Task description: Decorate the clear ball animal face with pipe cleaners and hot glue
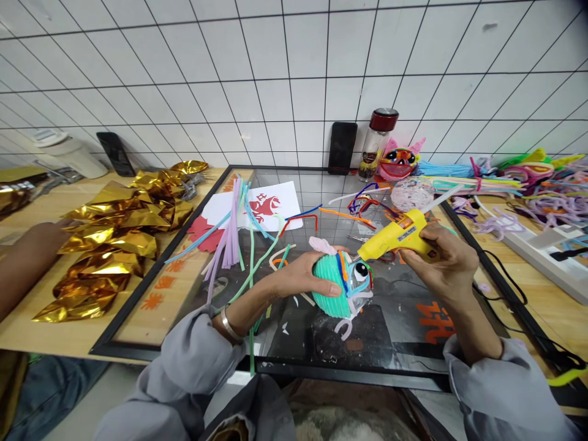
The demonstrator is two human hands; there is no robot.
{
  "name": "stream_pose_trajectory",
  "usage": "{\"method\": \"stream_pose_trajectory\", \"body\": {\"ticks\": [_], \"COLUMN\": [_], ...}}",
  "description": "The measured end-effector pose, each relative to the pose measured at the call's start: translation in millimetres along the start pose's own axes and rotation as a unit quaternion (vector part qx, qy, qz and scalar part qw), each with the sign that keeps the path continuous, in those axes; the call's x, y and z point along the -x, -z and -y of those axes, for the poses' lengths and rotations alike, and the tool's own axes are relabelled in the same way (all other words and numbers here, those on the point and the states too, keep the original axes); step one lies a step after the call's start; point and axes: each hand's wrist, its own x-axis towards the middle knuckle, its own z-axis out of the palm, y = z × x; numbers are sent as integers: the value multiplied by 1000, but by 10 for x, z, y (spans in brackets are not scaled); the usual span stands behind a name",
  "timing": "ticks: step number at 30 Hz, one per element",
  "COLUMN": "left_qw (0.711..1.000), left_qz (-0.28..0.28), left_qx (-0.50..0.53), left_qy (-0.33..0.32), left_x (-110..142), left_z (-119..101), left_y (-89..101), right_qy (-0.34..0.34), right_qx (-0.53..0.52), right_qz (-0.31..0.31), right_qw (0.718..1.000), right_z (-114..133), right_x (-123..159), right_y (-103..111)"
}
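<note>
My left hand (305, 277) grips a rounded craft figure (331, 291) covered in turquoise pipe cleaners, with a big black-and-white eye and blue, orange and pink strips on its face. A yellow hot glue gun (395, 237) is in my right hand (448, 260), a whitish glue stick poking from its rear. The gun's nozzle points at the figure just above the eye; whether it touches I cannot tell. Beneath both hands lies a black-framed glass sheet (294, 340). Left of the figure, lilac pipe cleaners (233, 229) and green ones (252, 288) are spread out.
White paper with a red cutout (285, 196) lies behind. Along the tiled wall stand a phone (342, 147), a glass bottle (371, 150) and a pink craft head (399, 162). Gold foil (114, 229) and another person's arm (30, 260) are left; pipe cleaner bundles (546, 190) and a power strip (546, 254) right.
</note>
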Motion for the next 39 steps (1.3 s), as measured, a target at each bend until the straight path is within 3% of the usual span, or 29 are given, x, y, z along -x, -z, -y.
{"method": "stream_pose_trajectory", "body": {"ticks": [13, 19, 26, 30, 35, 39], "left_qw": [1000, 1000, 1000, 998, 996, 994], "left_qz": [-6, -7, -17, -43, -72, -81], "left_qx": [-5, -5, -15, -39, -51, -65], "left_qy": [5, -7, -20, -21, -16, -17], "left_x": [1, -9, 10, 16, 13, 21], "left_z": [1, 34, 29, -2, -36, -44], "left_y": [1, 13, 25, 44, 93, 105], "right_qy": [-16, -78, -212, -247, -187, -179], "right_qx": [-12, -23, -52, 63, 205, 272], "right_qz": [9, 19, 47, 86, 126, 131], "right_qw": [1000, 997, 975, 963, 953, 936], "right_z": [9, 20, 8, -159, -406, -411], "right_x": [-12, 16, -29, -21, 132, 194], "right_y": [-13, -79, -66, -33, -99, -158]}}
